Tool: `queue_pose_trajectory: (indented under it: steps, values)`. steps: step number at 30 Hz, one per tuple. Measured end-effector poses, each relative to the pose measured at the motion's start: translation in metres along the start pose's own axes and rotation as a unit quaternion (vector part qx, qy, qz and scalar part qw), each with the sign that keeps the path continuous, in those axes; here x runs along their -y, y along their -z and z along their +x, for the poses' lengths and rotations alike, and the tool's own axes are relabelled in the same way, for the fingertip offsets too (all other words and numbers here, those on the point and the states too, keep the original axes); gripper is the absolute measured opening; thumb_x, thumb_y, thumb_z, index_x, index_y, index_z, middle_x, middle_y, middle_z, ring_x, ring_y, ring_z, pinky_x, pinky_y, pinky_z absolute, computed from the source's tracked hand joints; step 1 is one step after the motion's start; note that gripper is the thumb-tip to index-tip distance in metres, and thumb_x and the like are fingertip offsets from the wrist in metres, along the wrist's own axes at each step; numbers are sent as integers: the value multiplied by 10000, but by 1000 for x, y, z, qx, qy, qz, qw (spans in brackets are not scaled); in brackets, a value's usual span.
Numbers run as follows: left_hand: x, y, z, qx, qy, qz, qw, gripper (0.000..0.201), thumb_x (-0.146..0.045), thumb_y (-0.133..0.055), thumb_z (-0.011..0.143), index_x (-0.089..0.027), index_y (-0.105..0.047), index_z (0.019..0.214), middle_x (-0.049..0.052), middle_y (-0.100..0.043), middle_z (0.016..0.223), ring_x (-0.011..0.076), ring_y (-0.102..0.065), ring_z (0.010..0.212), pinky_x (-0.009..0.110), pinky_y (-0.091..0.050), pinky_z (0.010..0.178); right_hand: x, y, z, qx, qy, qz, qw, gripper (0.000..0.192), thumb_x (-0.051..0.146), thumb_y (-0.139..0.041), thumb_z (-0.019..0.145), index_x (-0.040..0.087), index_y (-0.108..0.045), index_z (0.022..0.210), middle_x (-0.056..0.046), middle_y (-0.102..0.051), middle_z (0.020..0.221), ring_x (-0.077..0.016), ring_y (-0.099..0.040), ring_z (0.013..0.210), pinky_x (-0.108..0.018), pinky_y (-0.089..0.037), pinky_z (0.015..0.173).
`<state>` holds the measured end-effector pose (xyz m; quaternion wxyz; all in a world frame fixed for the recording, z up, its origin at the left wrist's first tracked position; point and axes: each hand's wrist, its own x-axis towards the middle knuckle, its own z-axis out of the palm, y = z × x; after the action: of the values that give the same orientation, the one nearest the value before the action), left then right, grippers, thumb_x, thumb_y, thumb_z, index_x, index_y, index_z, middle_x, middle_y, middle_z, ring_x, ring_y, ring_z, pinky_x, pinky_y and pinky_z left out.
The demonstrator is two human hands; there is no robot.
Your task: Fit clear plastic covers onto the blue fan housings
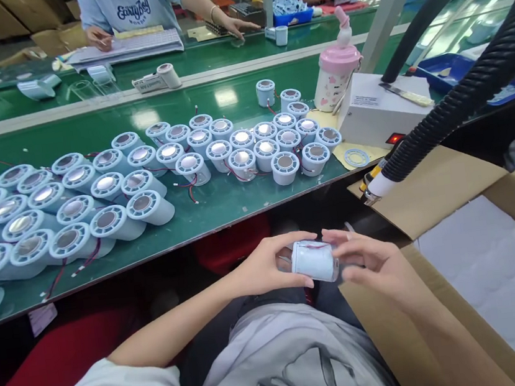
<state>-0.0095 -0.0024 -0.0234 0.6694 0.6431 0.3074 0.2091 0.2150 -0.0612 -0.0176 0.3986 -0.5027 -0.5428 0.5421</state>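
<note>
Pale-blue housing [314, 260] gripped by both hands [266, 266] [373, 263], seemingly below green bench edge [241, 215].

pale blue cylindrical part [314, 260], lying on its side, thin red wire across its top, held in the air between both hands over the lap, below the table edge, just left of the cardboard box flap

We hold a pale blue cylinder [313, 260] in our lap, left hand [266, 266] and right hand [373, 261] gripping its two ends. Many like cylinders [98, 194] crowd the green worktop [221, 207] ahead; a cardboard box [435, 187] stands open at our right.
</note>
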Motion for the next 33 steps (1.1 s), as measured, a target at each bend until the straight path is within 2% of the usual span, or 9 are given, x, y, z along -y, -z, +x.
queue_pose_trajectory:
  steps: [3,6,8,10,13,17,23,29,33]
  values:
    - [-2,-2,-4,7,64,-65,996,754,-305,-774,688,-209,-434,1354,103,-642,1084,191,-650,821,325,-558,712,-1,-3,-8,10,101,-174,980,407,203,-722,751,296,-639,1139,-60,-543,1351,-287,-485,1261,-449,-423,1047]
    - [-7,-1,-7,23,87,-35,995,747,-356,-754,709,-231,-427,1368,65,-664,938,159,-628,681,282,-537,596,-5,-4,-13,11,133,-209,969,365,196,-678,793,272,-609,1144,-74,-565,1318,-271,-514,1231,-431,-454,1023]
    - [-11,1,-9,13,53,8,998,711,-356,-766,695,-231,-484,1335,75,-652,1023,181,-636,788,283,-540,667,-7,-4,-15,25,119,-181,976,387,222,-686,793,262,-586,1165,-84,-565,1306,-274,-517,1220,-424,-493,983]
    - [-13,1,-10,4,-2,30,1000,693,-327,-790,666,-227,-531,1302,96,-604,1179,229,-610,994,312,-532,812,-7,-3,-16,35,102,-139,984,407,234,-686,798,264,-567,1186,-80,-564,1293,-270,-517,1213,-411,-521,951]
    - [-15,-1,-11,12,-52,26,998,713,-277,-801,657,-245,-525,1313,108,-541,1301,269,-528,1182,375,-477,966,-5,-2,-17,45,72,-89,992,417,239,-684,803,263,-548,1197,-81,-556,1293,-272,-518,1206,-416,-524,948]
    - [-14,-3,-11,25,-65,24,997,732,-256,-788,677,-262,-489,1345,113,-518,1343,279,-509,1223,403,-458,1001,0,-2,-18,60,29,-45,997,438,231,-678,814,284,-511,1216,-60,-546,1302,-249,-515,1206,-389,-512,964]
    - [-14,-4,-9,44,-80,35,995,730,-246,-774,699,-267,-469,1361,107,-508,1359,265,-510,1229,380,-455,1009,6,0,-20,64,-17,-1,998,411,200,-668,817,316,-520,1182,-16,-542,1249,-201,-544,1138,-317,-507,939]
    - [-16,-4,-7,47,-89,81,992,722,-290,-776,696,-257,-482,1354,107,-527,1351,275,-486,1247,399,-420,1036,6,2,-19,75,-59,38,995,385,207,-650,814,276,-513,1168,-57,-559,1191,-222,-551,1085,-330,-526,846]
    - [-17,-5,-9,50,-80,68,993,729,-279,-775,696,-256,-474,1359,109,-516,1359,272,-480,1254,399,-420,1039,6,3,-18,84,-87,81,989,389,267,-660,808,248,-502,1163,-86,-580,1188,-224,-589,999,-351,-526,814]
